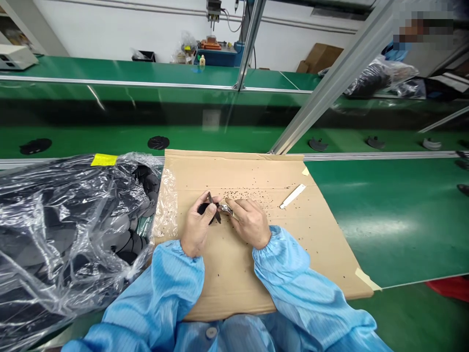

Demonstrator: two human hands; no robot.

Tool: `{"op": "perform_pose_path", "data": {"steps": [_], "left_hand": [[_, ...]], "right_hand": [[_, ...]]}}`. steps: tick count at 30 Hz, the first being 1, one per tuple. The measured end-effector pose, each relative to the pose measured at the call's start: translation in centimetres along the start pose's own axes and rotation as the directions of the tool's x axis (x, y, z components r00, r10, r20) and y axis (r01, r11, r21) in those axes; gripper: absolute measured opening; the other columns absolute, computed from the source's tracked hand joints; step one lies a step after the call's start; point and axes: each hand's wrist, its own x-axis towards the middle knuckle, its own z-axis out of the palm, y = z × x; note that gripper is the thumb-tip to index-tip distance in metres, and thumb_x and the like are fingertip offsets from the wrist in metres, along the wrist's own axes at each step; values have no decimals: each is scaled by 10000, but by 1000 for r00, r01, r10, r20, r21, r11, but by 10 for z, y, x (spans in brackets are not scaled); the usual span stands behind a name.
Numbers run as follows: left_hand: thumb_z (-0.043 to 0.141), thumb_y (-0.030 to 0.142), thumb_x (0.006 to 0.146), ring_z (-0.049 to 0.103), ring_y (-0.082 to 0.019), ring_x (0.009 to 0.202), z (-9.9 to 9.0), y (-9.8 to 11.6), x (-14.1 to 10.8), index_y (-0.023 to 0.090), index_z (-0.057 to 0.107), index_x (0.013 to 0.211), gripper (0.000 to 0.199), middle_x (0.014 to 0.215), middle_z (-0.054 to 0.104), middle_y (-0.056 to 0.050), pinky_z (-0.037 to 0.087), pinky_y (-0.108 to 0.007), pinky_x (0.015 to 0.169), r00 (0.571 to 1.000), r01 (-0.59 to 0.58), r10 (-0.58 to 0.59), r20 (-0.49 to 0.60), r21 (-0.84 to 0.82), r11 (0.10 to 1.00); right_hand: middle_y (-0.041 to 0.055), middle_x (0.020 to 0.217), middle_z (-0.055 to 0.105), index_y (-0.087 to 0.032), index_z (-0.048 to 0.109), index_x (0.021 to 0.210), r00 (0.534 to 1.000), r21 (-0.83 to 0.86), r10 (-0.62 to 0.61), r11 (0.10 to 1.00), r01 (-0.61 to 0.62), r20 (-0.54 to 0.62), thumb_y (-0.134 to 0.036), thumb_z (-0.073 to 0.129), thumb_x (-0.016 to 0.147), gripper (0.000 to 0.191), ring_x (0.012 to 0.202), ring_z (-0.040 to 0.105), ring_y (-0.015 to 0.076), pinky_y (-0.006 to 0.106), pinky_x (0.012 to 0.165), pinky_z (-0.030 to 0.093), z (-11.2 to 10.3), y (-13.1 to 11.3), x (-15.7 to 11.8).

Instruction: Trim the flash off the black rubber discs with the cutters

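Evidently, we are working partway through one black piece (203, 209).
Our left hand (196, 225) is gripping it above the cardboard (234, 278); our right hand (252, 222) is clasping a small metal tool (226, 209) at its edge. Dark crumbs (236, 194) are suggesting partial progress, while the plastic bag (69, 220) is holding more pieces, their state unclear.

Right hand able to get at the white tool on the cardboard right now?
Probably yes. Only speckled cardboard lies between the right hand and the white tool, but that hand holds a metal tool.
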Motion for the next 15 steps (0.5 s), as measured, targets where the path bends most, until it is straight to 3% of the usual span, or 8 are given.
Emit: {"op": "perform_pose_path", "data": {"steps": [15], "left_hand": [[767,416,707,616,-114,762,0,-6,1,178,570,1268,641,1026,702,-63,493,-279,807,1000,6,-3,-27,129,992]], "right_hand": [[46,822,666,-196,652,1133,995,-153,53,987,-40,79,-135,502,913,273,748,493,201,338,712,323,-7,-7,-2]]}}
